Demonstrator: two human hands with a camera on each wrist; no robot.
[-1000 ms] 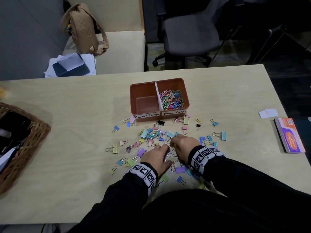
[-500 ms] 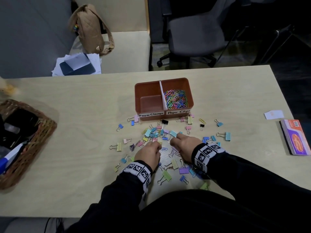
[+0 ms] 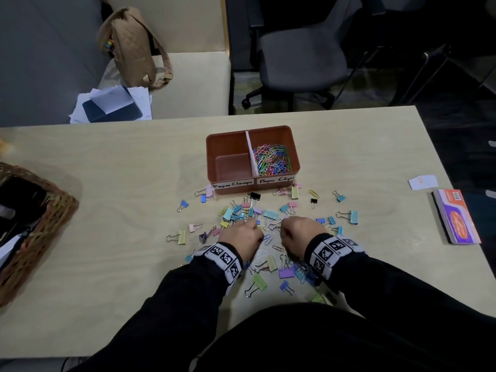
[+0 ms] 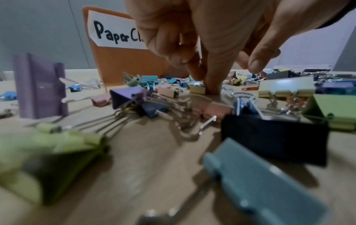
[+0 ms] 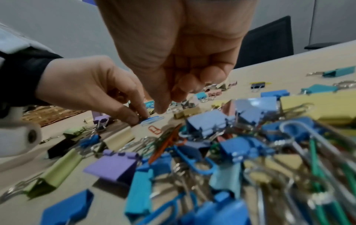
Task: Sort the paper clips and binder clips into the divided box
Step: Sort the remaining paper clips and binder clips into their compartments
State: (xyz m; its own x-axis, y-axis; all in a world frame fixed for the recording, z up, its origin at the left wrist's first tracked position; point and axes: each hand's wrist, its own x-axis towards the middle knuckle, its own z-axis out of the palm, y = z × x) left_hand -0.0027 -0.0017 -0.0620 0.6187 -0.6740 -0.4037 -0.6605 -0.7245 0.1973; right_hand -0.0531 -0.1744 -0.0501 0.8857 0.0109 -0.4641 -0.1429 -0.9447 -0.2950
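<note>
box [image 3: 226,187]: orange, two bays, at 12 o'clock of the hands on the counter [image 3: 107,210]; labels on the near wall read "paper clamps" at 9 o'clock and "paper clips" at 3 o'clock.
right bay: holds a heap of coloured paper clips [image 3: 272,159].
left bay: bare floor showing, no binder clips in it.
binder clips [image 3: 270,214]: many, mixed colours and sizes, scattered on the counter from the box's near wall back to the person's sleeves.
loose paper clips: a few left among them; a blue clip [image 5: 152,120] and a red one lie between the hands, more sit tangled in the cluster under the right wrist.
left hand [image 3: 243,236]: fingers [image 5: 133,115] curled down together at the end of the blue clip, apparently pinching it.
right hand [image 3: 296,233]: fingers bunched together, tips pointing down just above the counter; whether they hold anything, cannot tell.
progress: judged near half; paper clips mostly sorted, binder clips not yet started.
left to do: last paper clips into the right bay, then all binder clips into the left bay.
</note>
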